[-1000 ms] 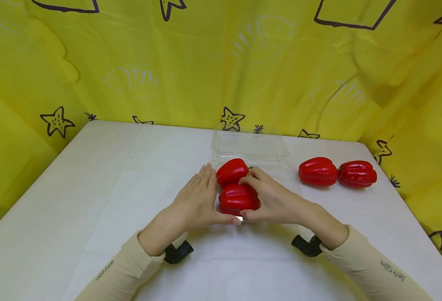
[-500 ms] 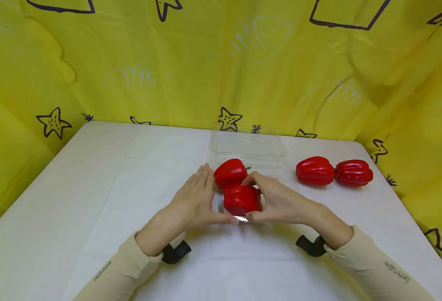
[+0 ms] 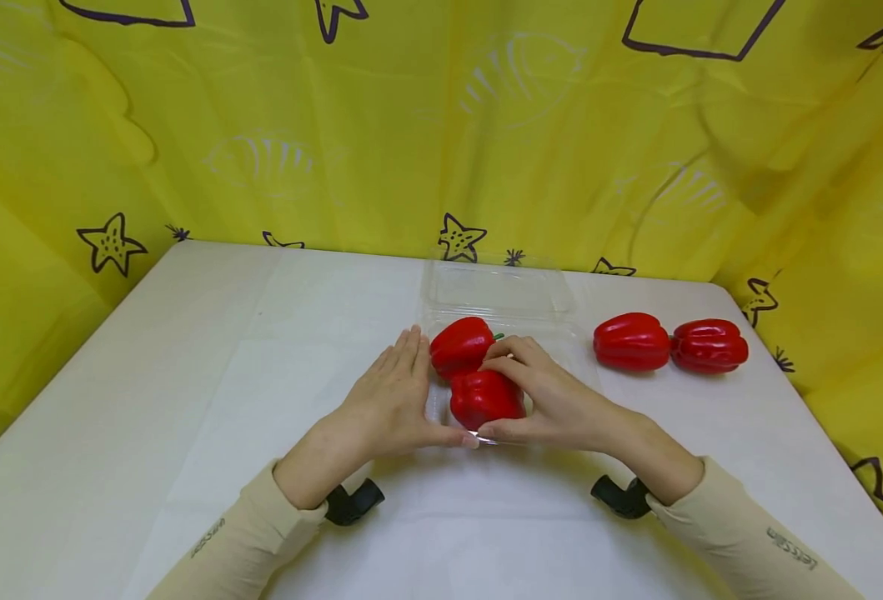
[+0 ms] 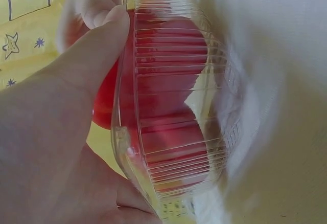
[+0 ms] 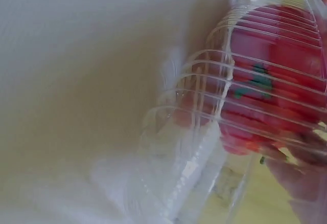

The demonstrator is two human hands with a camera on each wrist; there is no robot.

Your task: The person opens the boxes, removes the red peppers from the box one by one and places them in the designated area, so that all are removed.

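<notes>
A yellow curtain (image 3: 381, 125) backs a white desk (image 3: 148, 400) bearing an open clear container (image 3: 501, 290). The left hand (image 3: 390, 396), fingers straight, touches its left side; the right hand (image 3: 542, 389), fingers curled, grips the front red pepper (image 3: 484, 402) inside, with the rear pepper (image 3: 459, 346) behind. Two outer peppers (image 3: 631, 342) lie right.

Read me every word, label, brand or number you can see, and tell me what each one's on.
"LetsSlim": dark lettering on the beige fabric right sleeve; small, so the spelling is uncertain.
Beige fabric left sleeve: similar dark lettering, too blurred to read surely.
No readable text on the glossy red bell peppers, clear ribbed plastic container or patterned yellow curtain.
</notes>
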